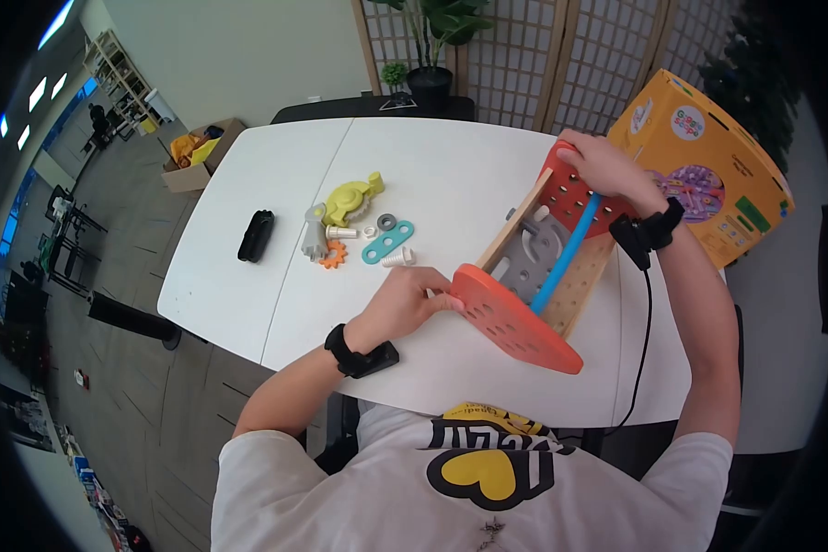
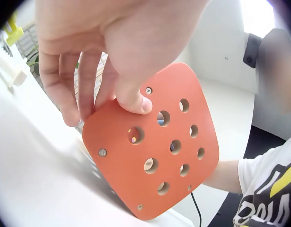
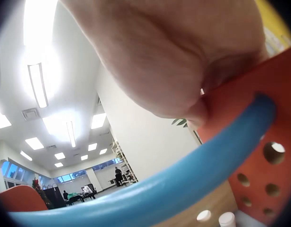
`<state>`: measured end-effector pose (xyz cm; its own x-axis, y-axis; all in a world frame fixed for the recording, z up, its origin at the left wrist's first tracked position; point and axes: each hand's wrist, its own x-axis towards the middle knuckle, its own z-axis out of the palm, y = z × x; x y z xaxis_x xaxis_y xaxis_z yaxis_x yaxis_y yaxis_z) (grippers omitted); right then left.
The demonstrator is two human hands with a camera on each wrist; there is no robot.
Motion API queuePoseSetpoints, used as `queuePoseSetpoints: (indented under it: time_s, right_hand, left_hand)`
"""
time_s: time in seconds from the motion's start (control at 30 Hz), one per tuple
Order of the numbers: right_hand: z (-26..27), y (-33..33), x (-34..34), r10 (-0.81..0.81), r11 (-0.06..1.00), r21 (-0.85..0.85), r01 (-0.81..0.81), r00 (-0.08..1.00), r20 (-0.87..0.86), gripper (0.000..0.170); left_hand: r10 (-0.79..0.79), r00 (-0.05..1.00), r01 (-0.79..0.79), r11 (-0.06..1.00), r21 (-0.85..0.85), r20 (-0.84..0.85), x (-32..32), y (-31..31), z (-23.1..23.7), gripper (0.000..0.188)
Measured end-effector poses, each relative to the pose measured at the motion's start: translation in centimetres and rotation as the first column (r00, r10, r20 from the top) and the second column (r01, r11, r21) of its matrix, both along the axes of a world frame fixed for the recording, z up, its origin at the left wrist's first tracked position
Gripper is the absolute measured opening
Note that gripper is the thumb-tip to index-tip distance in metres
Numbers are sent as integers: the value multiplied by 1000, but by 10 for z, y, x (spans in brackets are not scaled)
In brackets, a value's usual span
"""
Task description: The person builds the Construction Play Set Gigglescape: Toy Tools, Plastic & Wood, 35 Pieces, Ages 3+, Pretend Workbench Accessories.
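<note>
A toy toolbox with orange-red end panels, wooden sides and a blue handle bar stands tilted on the table's right part. Grey toy pieces lie inside it. My left hand grips a corner of the near end panel; in the left wrist view the thumb presses its holed outer face while the fingers go behind the edge. At the opposite end, my right hand holds the top edge of the far red panel, its fingertips partly hidden. The blue bar passes just below that hand.
Left of the toolbox lie a yellow-green toy tool, a grey toy tool, an orange gear, a teal strip and a white screw. A black case lies farther left. An orange-yellow carton stands behind my right arm.
</note>
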<state>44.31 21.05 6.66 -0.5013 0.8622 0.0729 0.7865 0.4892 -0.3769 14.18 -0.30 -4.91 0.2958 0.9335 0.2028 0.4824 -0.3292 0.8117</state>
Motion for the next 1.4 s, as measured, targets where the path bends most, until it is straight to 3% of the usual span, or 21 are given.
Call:
queuePoseSetpoints:
  time_s: [0.17, 0.4, 0.43, 0.5, 0.57, 0.6, 0.7, 0.73, 0.83, 0.93, 1.03, 1.07, 1.2, 1.27, 1.4]
  right_hand:
    - [6, -4, -33, 83, 996, -53, -77, 990, 114, 30]
    - [1, -8, -56, 243, 970, -41, -240, 964, 104, 26]
    - [1, -10, -59, 254, 967, -37, -252, 963, 95, 25]
    - [7, -20, -61, 274, 961, 0, -275, 957, 94, 30]
    - [14, -36, -61, 239, 969, 44, -244, 966, 95, 35]
    - [12, -36, -56, 254, 960, 100, -262, 964, 83, 42]
    - [5, -42, -43, 304, 882, 381, -278, 952, -10, 41]
    - [7, -48, -41, 315, 876, 394, -277, 948, -34, 40]
    - [22, -68, -33, 345, 871, 402, -284, 934, -88, 38]
    - [29, -86, -25, 372, 875, 372, -311, 923, -103, 33]
    - [33, -99, -22, 322, 939, 184, -291, 932, -166, 30]
    - [30, -101, -21, 343, 934, 181, -309, 918, -200, 32]
    - [16, -101, -25, 489, 837, 374, -399, 852, -187, 35]
    - [10, -101, -30, 566, 761, 482, -434, 808, -166, 37]
    - [4, -108, -39, 608, 709, 549, -442, 777, -159, 34]
  left_hand:
    - [-95, 978, 116, 987, 110, -184, 16, -21, -5, 26]
    - [-353, 902, 369, 929, 20, -248, -2, -9, 21, 13]
    - [-287, 918, 296, 955, -10, -273, -11, -3, 31, 11]
    - [32, 898, 99, 957, 272, -439, -37, 20, 31, 11]
    - [220, 853, -23, 922, 388, -472, -62, 46, 32, 9]
    - [225, 819, -35, 938, 346, -527, -75, 56, 29, 13]
    - [240, 743, 8, 931, 366, -625, -88, 74, 22, 29]
    - [163, 716, 48, 958, 281, -679, -91, 81, 22, 41]
    - [50, 660, -1, 998, 65, -750, -92, 98, 21, 37]
    - [-2, 646, -3, 1000, -5, -764, -95, 110, 19, 32]
    - [175, 672, -68, 982, 175, -720, -86, 105, 25, 31]
    - [180, 750, -84, 980, 178, -636, -78, 102, 35, 31]
    - [104, 978, -82, 989, 126, -181, -36, 88, 71, 32]
    - [-3, 983, 0, 1000, 18, 183, -17, 78, 82, 32]
    - [-60, 917, 109, 989, -103, 394, 6, 63, 100, 33]
